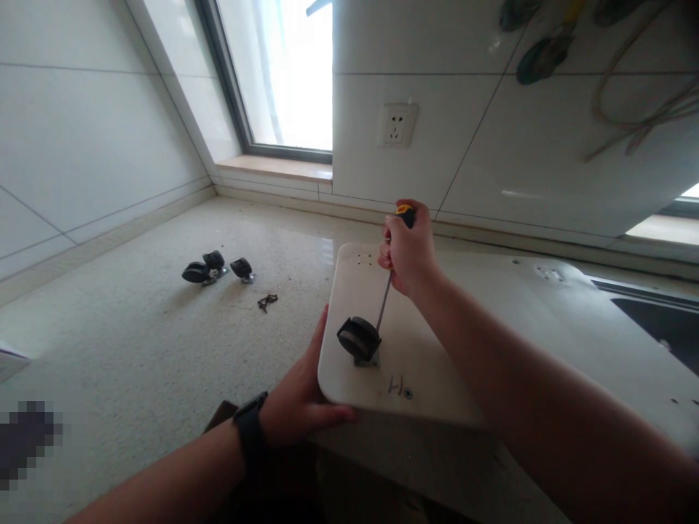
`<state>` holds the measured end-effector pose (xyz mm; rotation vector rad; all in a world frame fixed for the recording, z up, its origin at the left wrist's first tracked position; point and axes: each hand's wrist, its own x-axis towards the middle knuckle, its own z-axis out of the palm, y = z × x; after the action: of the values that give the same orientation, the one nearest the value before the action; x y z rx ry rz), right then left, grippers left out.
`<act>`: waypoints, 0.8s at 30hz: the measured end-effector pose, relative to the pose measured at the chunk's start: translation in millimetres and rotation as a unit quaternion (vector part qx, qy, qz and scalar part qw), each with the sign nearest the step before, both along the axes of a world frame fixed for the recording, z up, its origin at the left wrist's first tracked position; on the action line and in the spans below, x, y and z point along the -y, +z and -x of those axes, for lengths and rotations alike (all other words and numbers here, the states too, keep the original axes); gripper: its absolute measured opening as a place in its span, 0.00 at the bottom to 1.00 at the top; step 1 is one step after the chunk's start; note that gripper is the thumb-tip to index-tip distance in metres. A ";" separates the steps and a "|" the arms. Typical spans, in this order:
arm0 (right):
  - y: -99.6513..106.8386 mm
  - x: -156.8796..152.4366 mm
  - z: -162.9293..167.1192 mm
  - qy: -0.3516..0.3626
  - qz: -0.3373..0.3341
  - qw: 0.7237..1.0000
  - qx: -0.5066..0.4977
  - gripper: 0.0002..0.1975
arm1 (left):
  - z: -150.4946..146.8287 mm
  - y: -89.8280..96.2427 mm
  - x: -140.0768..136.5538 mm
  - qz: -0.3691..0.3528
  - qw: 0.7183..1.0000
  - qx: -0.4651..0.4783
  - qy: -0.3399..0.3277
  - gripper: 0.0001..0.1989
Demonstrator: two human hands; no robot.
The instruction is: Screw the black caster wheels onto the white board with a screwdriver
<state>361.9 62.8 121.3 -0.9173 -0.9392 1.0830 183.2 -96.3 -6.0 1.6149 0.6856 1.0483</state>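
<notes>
My right hand [407,244] is wrapped round the black and yellow handle of a screwdriver [384,304]. Its thin metal shaft slants down to the base of a black caster wheel [359,338], and the tip is hidden behind the wheel. The caster sits by its metal plate on a white panel [437,364] with rounded corners. With a dark watch on its wrist, my left hand [295,397] grips the near left corner of this panel, thumb along the front edge and fingers on the left side. Four small holes [364,259] show at the panel's far corner.
Three loose black casters [241,268] lie on the speckled floor [164,349] to the left, near a small pile of screws [267,301]. A tiled wall with a socket [397,125] and a window [284,73] stand behind. Hoses or cords [628,124] hang at upper right.
</notes>
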 end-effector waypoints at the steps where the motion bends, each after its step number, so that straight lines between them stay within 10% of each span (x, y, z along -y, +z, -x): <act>1: 1.0 0.1 -2.5 -0.006 -0.002 1.000 -0.008 0.17 | 0.0 -0.7 -0.2 0.000 1.000 0.001 -0.002 0.68; 18: -9.9 -34.1 -56.9 -0.133 0.132 0.981 -0.053 0.11 | 16.0 -7.2 -5.2 -0.052 0.998 -0.005 -0.019 0.67; 22: -11.3 -33.1 -57.1 -0.137 0.133 0.979 -0.064 0.13 | 48.5 5.9 -22.8 -0.133 0.977 -0.142 0.085 0.48; 24: -9.0 -31.9 -57.8 -0.144 0.118 0.980 -0.072 0.11 | 70.3 16.6 -35.7 -0.170 0.916 -0.311 0.189 0.37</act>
<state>419.8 94.7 112.4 -1.1156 -0.5451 1.0076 112.9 -60.5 10.7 2.2125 1.3412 0.9498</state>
